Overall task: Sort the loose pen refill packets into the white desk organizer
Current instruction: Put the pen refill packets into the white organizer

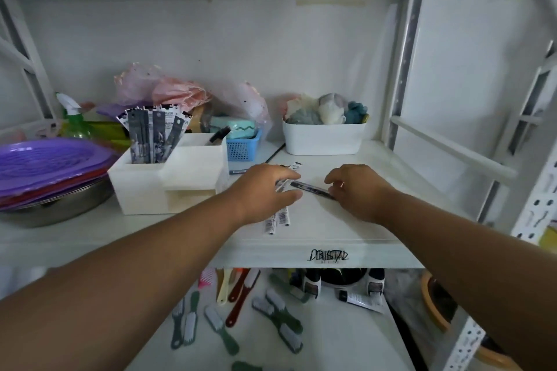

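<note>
The white desk organizer point(168, 187) stands on the shelf at left of centre, with several dark pen refill packets point(153, 135) upright in its back left compartment. Loose refill packets point(277, 220) lie on the shelf to its right. My left hand point(265, 190) is over them, its fingers curled round a bundle of these packets. My right hand point(358, 190) is beside it and pinches one end of a single dark refill packet point(310, 188) that lies between the two hands. More packet ends point(294, 165) show beyond my left hand.
A stack of purple trays point(51, 166) on a metal bowl sits far left. A blue basket point(242, 147) and a white bin point(324, 137) of cloths stand behind. A shelf post point(401, 78) rises at right. Brushes point(271, 313) lie on the lower shelf.
</note>
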